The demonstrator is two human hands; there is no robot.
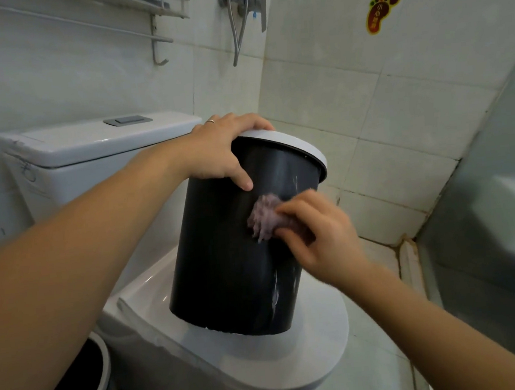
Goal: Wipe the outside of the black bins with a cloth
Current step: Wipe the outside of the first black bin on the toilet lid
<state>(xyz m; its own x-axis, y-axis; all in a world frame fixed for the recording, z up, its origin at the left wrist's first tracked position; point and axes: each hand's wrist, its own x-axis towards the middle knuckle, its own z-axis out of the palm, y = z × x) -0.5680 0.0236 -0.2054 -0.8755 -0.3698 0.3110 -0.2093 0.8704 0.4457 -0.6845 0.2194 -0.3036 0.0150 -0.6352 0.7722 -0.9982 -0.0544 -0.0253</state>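
While I look down through the head camera, my left hand (225, 149) curls over the top edge of the round black plastic bin with a white rim (234, 260), thumb pressed on its side wall, gripping it. The bin stands tilted on the closed lid of the white ceramic toilet (311, 346). My right hand (320, 236) has its fingers bent around a small crumpled purple-grey cloth (264, 217), pinching it and pressing it against the bin's outer wall, just below the rim. Pale streaks mark the bin's right side. At the lower left corner I see part of a second black bin with a white rim (92, 383) on the floor. Behind are white wall tiles (367, 105), a metal shower mixer tap (247, 4) and a foot-shaped yellow sticker (381, 11).
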